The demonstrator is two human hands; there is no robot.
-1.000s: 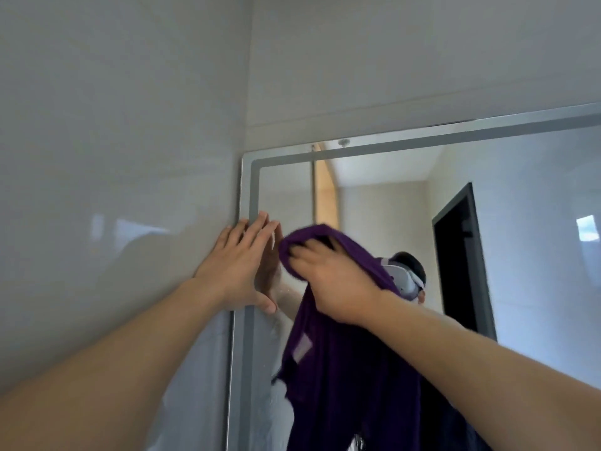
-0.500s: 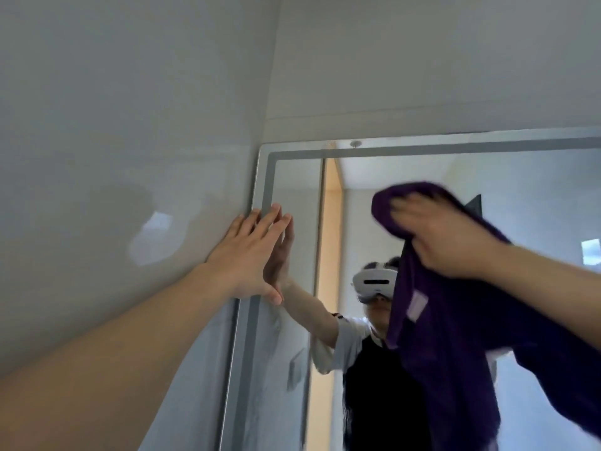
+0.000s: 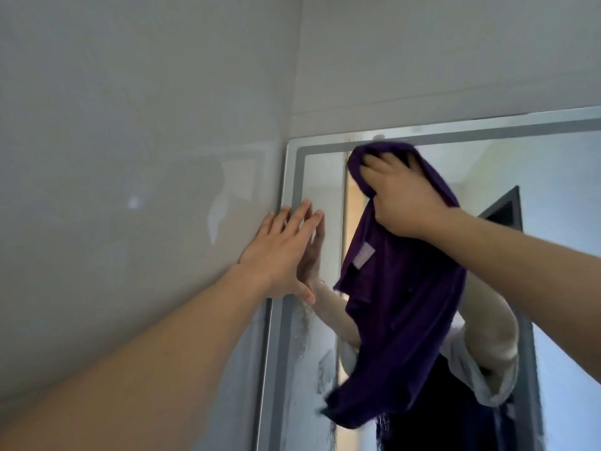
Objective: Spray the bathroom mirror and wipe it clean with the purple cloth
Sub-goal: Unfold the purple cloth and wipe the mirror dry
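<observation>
Right hand (image 3: 403, 196): my fingers are closed around a bunch of the cloth (image 3: 400, 304), pressing it against the mirror (image 3: 553, 177) just under the top edge, near the upper left corner.
Left hand (image 3: 281, 255): spread flat, fingers straight and slightly fanned, palm laid across the mirror's left edge where it meets the wall (image 3: 130, 157) (the thumb points down along the frame). It holds nothing.
Cloth: purple, gathered at the top under my right hand; the rest hangs loose down the glass, the lower end blurred. A small pale tag (image 3: 363, 255) shows on the hanging part.
Mirror: pale frame with a grey inner band; the glass below my left hand looks streaked and wet, with drips running down near the left edge.
Reflection: my own arms, a white sleeve and a dark doorway (image 3: 507, 206) show in the glass (the cloth covers most of the rest).
Wall: glossy pale tiles to the left and above the mirror, with faint light patches on them.
Spray bottle: I cannot see it from here.
</observation>
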